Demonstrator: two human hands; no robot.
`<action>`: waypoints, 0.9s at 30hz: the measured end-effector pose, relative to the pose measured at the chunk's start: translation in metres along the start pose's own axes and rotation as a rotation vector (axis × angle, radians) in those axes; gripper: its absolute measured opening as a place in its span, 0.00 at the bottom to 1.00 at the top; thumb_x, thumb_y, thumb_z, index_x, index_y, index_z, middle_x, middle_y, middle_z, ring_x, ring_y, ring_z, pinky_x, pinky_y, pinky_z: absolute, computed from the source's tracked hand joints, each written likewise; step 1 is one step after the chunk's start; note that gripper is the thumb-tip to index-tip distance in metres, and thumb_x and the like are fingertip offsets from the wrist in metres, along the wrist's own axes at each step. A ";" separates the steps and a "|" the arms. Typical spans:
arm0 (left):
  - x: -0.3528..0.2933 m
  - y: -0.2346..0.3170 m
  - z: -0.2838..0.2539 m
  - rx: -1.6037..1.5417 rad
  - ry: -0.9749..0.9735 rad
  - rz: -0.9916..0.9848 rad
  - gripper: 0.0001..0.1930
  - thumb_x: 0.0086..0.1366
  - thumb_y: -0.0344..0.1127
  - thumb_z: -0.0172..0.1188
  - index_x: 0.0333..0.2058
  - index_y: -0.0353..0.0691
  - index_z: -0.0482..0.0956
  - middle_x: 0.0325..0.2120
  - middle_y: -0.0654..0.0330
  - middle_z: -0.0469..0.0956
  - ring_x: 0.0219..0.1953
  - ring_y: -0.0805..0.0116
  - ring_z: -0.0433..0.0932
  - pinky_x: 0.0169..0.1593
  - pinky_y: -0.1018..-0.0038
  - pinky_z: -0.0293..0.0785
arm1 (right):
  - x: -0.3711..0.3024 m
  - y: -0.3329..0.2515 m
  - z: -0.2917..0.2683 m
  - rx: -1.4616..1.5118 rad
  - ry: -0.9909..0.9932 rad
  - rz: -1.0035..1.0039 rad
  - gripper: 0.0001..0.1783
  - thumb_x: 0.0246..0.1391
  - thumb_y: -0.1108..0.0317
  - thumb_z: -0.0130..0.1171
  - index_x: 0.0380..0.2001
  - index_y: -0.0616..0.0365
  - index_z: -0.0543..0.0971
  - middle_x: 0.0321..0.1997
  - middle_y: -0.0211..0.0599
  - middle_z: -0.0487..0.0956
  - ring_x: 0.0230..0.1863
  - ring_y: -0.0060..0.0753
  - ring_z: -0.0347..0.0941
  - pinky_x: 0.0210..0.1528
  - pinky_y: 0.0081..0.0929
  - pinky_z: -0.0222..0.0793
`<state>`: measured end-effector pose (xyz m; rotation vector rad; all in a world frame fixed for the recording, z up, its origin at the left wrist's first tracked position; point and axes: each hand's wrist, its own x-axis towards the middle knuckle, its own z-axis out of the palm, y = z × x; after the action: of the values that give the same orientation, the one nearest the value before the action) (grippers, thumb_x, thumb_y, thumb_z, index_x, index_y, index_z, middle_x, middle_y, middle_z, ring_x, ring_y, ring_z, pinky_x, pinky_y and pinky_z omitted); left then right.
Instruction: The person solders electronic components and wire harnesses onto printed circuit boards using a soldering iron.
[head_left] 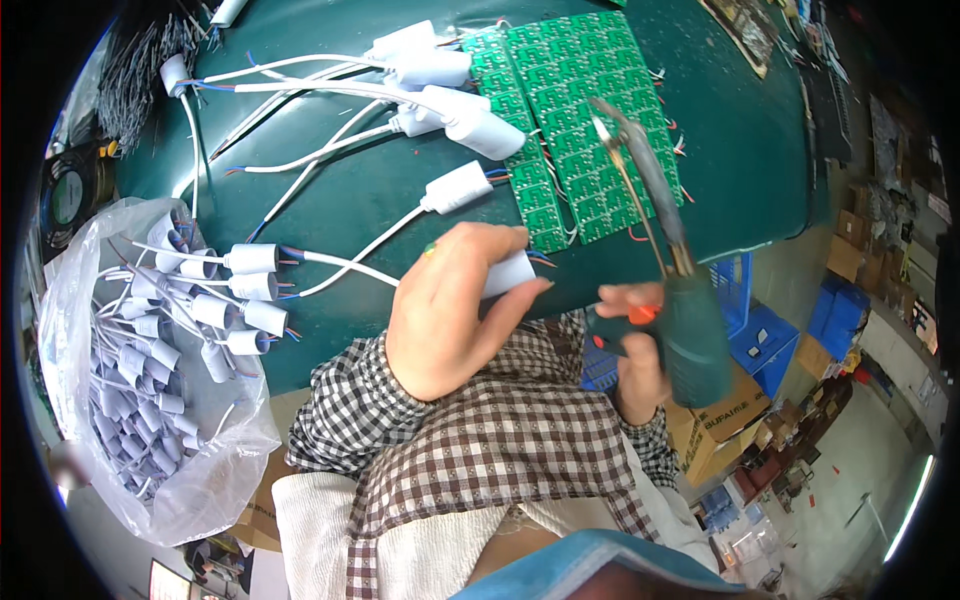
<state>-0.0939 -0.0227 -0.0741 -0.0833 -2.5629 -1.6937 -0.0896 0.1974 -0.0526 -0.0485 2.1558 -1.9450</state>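
My left hand point(440, 315) is closed around a white cable housing point(513, 272), a short plastic cylinder. Blue and brown wire ends stick out of its right end, and a white cable runs off to the left. In my right hand point(640, 350) is a soldering gun point(697, 335) with a dark green body and an orange-red trigger part. Its metal tip point(600, 125) points up and away over the green circuit board panel point(610, 140). Just beyond my left hand lies another white housing point(458, 187), its wire ends toward a narrow board strip point(520, 160).
More white housings point(480, 125) with cables lie across the dark green table mat point(740, 150). A clear plastic bag point(185, 500) full of them stands at the left. A bundle of thin grey wires point(145, 90) lies far left. Blue crates point(765, 340) and a cardboard box point(725, 415) are at the right.
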 end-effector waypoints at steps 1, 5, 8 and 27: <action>-0.001 0.001 0.003 -0.039 -0.012 0.035 0.24 0.54 0.22 0.75 0.46 0.32 0.72 0.40 0.48 0.80 0.43 0.56 0.84 0.44 0.69 0.81 | 0.005 -0.002 0.008 0.017 0.015 -0.030 0.23 0.57 0.73 0.64 0.54 0.67 0.71 0.50 0.50 0.78 0.47 0.38 0.79 0.51 0.35 0.78; -0.002 0.009 0.006 -0.122 -0.067 0.126 0.24 0.53 0.22 0.75 0.44 0.32 0.69 0.41 0.44 0.81 0.46 0.52 0.84 0.44 0.67 0.81 | 0.012 0.011 0.022 -0.108 0.101 0.003 0.31 0.48 0.82 0.72 0.56 0.67 0.71 0.43 0.40 0.84 0.41 0.26 0.82 0.46 0.24 0.79; -0.003 0.013 0.007 -0.196 -0.101 0.120 0.23 0.53 0.23 0.74 0.43 0.32 0.70 0.41 0.45 0.83 0.43 0.56 0.85 0.43 0.69 0.80 | 0.010 0.023 0.015 -0.282 0.039 -0.040 0.30 0.49 0.82 0.71 0.55 0.68 0.71 0.40 0.37 0.83 0.40 0.25 0.82 0.45 0.24 0.79; -0.009 0.026 0.004 -0.001 -0.213 -0.033 0.12 0.51 0.24 0.67 0.36 0.36 0.77 0.30 0.55 0.76 0.29 0.55 0.79 0.32 0.68 0.76 | 0.000 0.016 0.033 0.121 0.141 0.180 0.14 0.52 0.82 0.69 0.39 0.62 0.76 0.35 0.31 0.79 0.34 0.21 0.77 0.38 0.22 0.75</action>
<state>-0.0825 -0.0090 -0.0530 -0.2354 -2.7270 -1.7868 -0.0812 0.1672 -0.0715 0.3013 2.0397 -2.0220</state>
